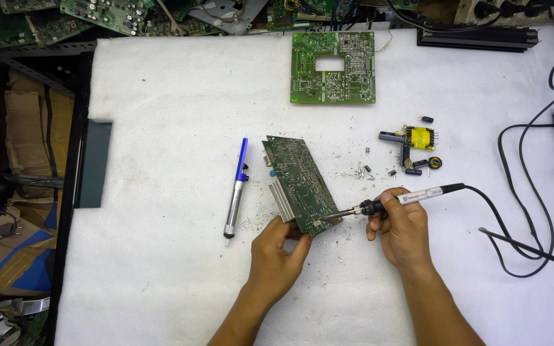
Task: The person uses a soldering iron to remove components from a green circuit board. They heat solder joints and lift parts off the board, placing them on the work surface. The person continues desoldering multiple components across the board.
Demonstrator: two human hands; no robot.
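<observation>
Left hand: the left hand (278,251) gripped the near end of the tilted circuit board (297,182), fingers closed around its lower edge, holding it raised off the white surface (161,128).
Right hand: the right hand (402,227) was closed around the soldering iron (395,200), held like a pen.
Iron tip: it touched the board's near right corner (just beside the left hand's fingertips).
Board: green, solder side up, with a silver heat sink (281,200) along its left edge.
Cable: the iron's black cord (533,211) looped away to the right across the surface.
Desoldering pump: a blue and silver pump (235,192) lay just left of the board, apart from both hands.
Loose parts: a yellow transformer (420,137) and small dark components (418,163) lay beyond the right hand; bits of metal were scattered near the board.
Second board: another green board (333,67) with a rectangular cut-out lay flat at the far side of the surface.
</observation>
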